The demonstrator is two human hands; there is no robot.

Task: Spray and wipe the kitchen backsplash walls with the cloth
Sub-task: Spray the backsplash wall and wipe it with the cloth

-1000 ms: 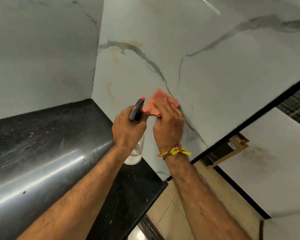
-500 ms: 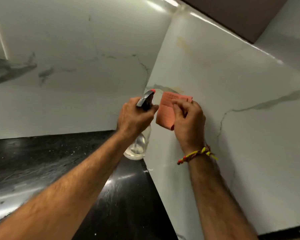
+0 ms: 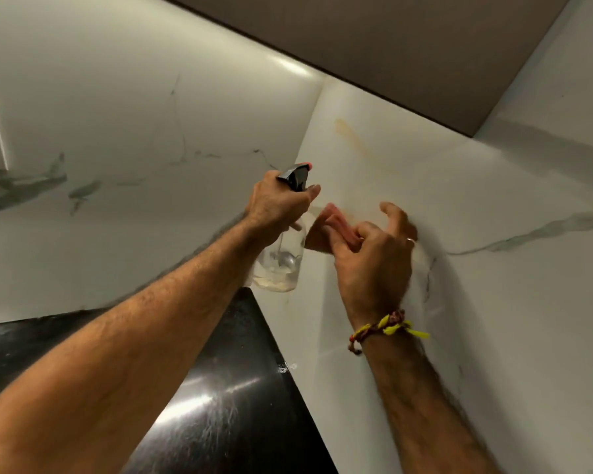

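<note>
Cloth (image 3: pixel 336 222) in right hand (image 3: pixel 374 258)

Corner walls (image 3: pixel 408 159) and cabinet (image 3: pixel 391 46) hem hands; countertop (image 3: pixel 220 405) below.

Dim warm light; glare streaks on black counter (image 3: pixel 199 405) and wall (image 3: pixel 117 97); cloth (image 3: pixel 339 227) motion-blurred; wide-angle edge bending.

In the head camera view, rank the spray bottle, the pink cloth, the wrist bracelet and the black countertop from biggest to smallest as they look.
1. Black countertop, by far the largest.
2. Spray bottle, held in the left hand.
3 and 4. Bracelet and pink cloth look alike; the cloth is bunched in the right hand and partly hidden, so no ranking.
</note>
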